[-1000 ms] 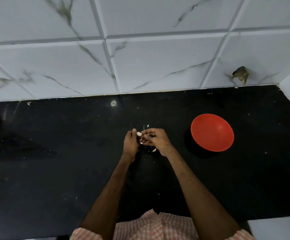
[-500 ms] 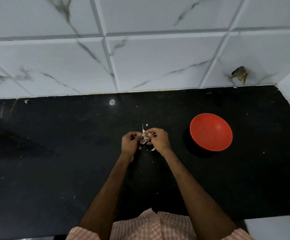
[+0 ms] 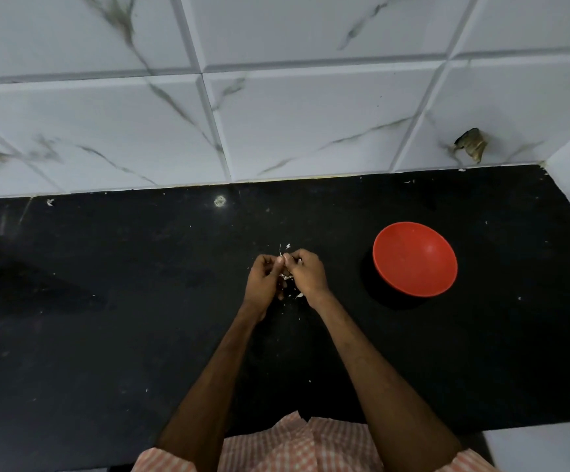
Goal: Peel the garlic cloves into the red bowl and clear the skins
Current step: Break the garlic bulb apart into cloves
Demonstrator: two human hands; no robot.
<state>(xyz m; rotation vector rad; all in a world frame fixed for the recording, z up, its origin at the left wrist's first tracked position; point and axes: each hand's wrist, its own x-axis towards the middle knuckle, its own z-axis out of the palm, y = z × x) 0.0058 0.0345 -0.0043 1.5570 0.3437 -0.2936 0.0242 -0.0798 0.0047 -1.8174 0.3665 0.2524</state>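
- Fingertips of your left hand and right hand now meet above the middle of the bench; a second ago the two hands stood slightly apart.
- Both grips are clamped on the garlic clove, with the fingers curled in tight. Only a pale sliver of it shows between your hands.
- A second ago the clove's white end was plain at your left fingertips. It is covered now, so you look to be working the skin loose, with the peel not yet off.
- Skins lie scattered on the bench under your hands and just beyond them, with a few flecks nearer the front edge.
- The red bowl has not moved. It sits to your right, well apart from your hands and towards the right end of the bench, and nothing shows inside it.
- By my reading you are early in the job: no peeled clove has reached the bowl, and the skins are still to be cleared.
- Once the skin is off, the clove has to go across to the right, so keep your hold on it until it is over the rim.
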